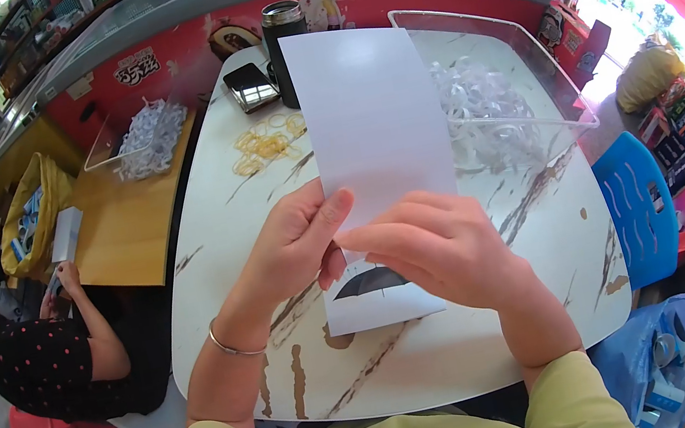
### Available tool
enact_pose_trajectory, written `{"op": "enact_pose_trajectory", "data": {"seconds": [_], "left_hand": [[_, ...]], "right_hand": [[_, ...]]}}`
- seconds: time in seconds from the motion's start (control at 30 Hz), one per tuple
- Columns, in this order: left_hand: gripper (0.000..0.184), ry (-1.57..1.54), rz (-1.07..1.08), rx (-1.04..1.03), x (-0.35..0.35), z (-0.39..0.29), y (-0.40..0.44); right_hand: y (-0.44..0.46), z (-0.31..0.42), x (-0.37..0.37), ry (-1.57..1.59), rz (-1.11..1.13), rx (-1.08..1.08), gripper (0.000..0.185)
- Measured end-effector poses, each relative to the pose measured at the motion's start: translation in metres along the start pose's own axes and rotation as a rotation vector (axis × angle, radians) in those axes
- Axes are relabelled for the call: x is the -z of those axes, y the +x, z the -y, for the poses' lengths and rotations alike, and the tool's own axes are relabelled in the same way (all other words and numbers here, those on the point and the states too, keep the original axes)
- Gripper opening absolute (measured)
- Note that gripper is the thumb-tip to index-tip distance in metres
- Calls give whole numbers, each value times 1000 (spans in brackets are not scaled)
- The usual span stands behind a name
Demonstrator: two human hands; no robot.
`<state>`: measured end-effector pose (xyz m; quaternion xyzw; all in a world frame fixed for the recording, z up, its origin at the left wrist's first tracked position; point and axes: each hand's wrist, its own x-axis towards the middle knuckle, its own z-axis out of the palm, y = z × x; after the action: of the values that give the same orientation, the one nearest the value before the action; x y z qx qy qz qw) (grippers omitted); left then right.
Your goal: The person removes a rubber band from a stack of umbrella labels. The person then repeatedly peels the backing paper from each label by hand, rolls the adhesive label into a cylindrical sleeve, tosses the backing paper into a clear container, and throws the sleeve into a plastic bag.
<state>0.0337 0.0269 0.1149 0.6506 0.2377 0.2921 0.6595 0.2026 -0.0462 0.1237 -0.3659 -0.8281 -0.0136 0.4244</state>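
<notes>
A long white paper sheet [370, 108] stands tilted up over the middle of the table. My left hand [298, 233] grips its left edge, thumb in front. Below the hands lies a white paper piece printed with a black umbrella [373, 282]; whether it is the same sheet folded, I cannot tell, as the hands cover the join. My right hand [448, 241] is closed in a pinch right beside the left fingertips, in front of the paper. What it pinches, if anything, is hidden.
On the marbled table [215, 273] are yellow rubber bands [266, 143], a phone [252, 88], a black thermos [289, 49] and a clear bin [562, 106] of clear plastic loops [485, 111]. A blue chair [639, 207] stands right. A co-worker [47, 358] sits left, near a yellow bag [32, 218].
</notes>
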Motion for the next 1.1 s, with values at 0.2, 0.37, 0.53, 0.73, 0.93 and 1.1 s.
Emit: {"op": "enact_pose_trajectory", "data": {"seconds": [0.2, 0.37, 0.53, 0.73, 0.93, 1.1], "left_hand": [[33, -13, 52, -32, 1, 4, -1], [33, 5, 57, -14, -2, 2, -2], [32, -38, 86, 6, -1, 5, -3], [30, -59, 113, 69, -2, 4, -2], [31, -56, 92, 82, -2, 2, -2], [29, -76, 99, 90, -1, 3, -3]], "right_hand": [[-1, 5, -10, 21, 2, -27, 40], [-2, 6, -10, -18, 8, -21, 42], [-3, 5, -14, -16, 15, 13, 41], [-2, 1, -12, 108, 36, -12, 41], [2, 3, -9, 180, 13, -1, 37], [1, 1, -11, 200, 27, -12, 38]]}}
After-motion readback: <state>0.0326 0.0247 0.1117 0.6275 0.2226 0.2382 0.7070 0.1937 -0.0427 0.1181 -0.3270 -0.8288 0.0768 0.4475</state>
